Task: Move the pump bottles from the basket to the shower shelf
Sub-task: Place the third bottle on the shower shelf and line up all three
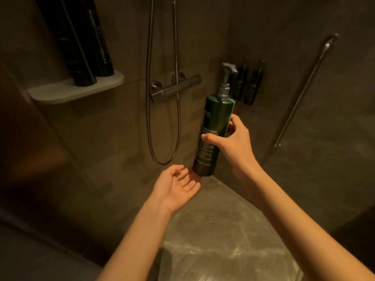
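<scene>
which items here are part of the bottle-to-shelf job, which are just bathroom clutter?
In the job:
green pump bottle, gripped by right hand
left hand, open under its base
shower shelf, two dark bottles already on it

Just there:
shower hose
mixer valve
wall dispensers
grab bar

A dark mixer bar (175, 87) is fixed to the tiled back wall (113, 126) and serves as reference. A hose (178, 126) loops down below it, and a thin riser pipe (174, 35) runs up above it. Right of the bar, three small dark dispensers (246, 82) hang in a row on the side wall. Further right, a metal grab rail (304, 90) runs diagonally. Below the bar lies a marbled floor (219, 236), its surface glossy.
</scene>
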{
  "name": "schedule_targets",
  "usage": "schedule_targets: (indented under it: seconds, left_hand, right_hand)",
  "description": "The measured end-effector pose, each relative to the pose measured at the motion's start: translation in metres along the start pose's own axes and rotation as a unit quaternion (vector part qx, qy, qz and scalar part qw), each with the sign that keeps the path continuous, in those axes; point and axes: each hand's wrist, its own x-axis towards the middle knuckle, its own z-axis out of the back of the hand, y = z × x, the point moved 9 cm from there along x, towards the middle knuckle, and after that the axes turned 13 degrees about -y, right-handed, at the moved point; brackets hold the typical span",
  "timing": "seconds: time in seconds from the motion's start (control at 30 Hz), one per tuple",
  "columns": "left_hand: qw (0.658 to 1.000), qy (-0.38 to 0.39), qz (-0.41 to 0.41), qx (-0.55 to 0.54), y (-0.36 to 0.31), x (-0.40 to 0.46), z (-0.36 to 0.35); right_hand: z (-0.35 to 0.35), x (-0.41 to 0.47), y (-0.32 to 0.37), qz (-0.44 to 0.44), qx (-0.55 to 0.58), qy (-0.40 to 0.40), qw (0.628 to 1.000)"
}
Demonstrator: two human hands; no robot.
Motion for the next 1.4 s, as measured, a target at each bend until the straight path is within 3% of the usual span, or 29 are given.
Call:
schedule_targets:
  seconds: [0.3, 0.53, 0.8, 1.1, 1.2, 1.4]
  left_hand:
    - [0.963, -0.008, -0.189, -0.190, -0.157, 0.022, -0.019]
    - [0.884, -0.039, -0.338, -0.320, -0.259, -0.020, 0.000]
    - [0.777, -0.145, -0.482, -0.378, -0.301, -0.068, 0.052]
    - [0.667, -0.365, -0.595, -0.262, -0.309, -0.088, 0.067]
    - [0.665, -0.424, -0.586, -0.185, -0.311, -0.086, 0.068]
    - [0.658, -0.457, -0.589, -0.108, -0.317, -0.087, 0.066]
  right_hand:
    - [-0.158, 0.111, 0.077, 0.099, 0.103, 0.166, 0.976]
    - [-0.259, 0.132, 0.169, 0.150, 0.208, 0.292, 0.921]
    - [-0.339, 0.091, 0.219, 0.181, 0.292, 0.423, 0.839]
    - [-0.379, 0.061, 0.231, 0.199, 0.306, 0.449, 0.815]
    - [-0.385, 0.048, 0.225, 0.206, 0.299, 0.439, 0.821]
    - [-0.392, 0.030, 0.211, 0.184, 0.304, 0.417, 0.837]
